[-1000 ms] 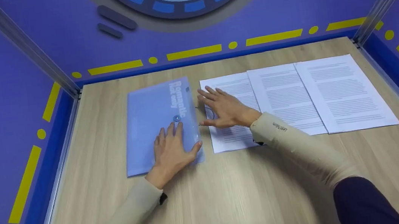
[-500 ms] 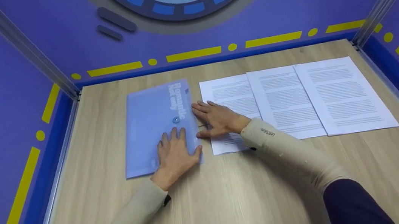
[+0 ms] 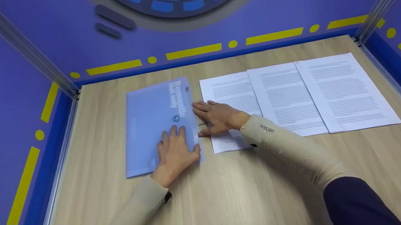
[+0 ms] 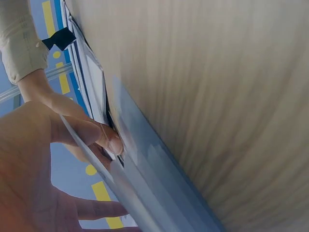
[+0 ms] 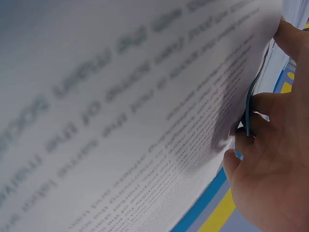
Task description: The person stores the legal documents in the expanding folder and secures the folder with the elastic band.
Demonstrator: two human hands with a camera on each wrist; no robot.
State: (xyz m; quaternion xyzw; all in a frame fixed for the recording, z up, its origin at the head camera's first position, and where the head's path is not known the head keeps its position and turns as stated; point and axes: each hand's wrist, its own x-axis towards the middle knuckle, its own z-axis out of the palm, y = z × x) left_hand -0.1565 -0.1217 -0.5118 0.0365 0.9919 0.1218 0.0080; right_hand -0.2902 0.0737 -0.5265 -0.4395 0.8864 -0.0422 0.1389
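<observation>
A translucent blue document folder [image 3: 145,130] with white lettering and a snap button lies at the left of the table. My left hand [image 3: 175,153] rests on its front part, fingers spread. In the left wrist view the left thumb [image 4: 79,131] lies at a raised plastic edge. My right hand [image 3: 218,118] reaches across the leftmost printed sheets [image 3: 229,86], fingertips at the folder's right edge. A thin dark curved item [image 5: 249,104] shows by the right fingers in the right wrist view; I cannot tell what it is.
Two more printed stacks, a middle one [image 3: 286,90] and a right one [image 3: 347,90], lie overlapping to the right. The wooden table [image 3: 219,202] is bordered by blue panels [image 3: 13,112] with yellow marks and metal posts at the corners.
My right hand has moved left and nearer to me, from over the leftmost sheets to the folder's edge, and then stayed there. The left hand stays on the folder, shifting slightly.
</observation>
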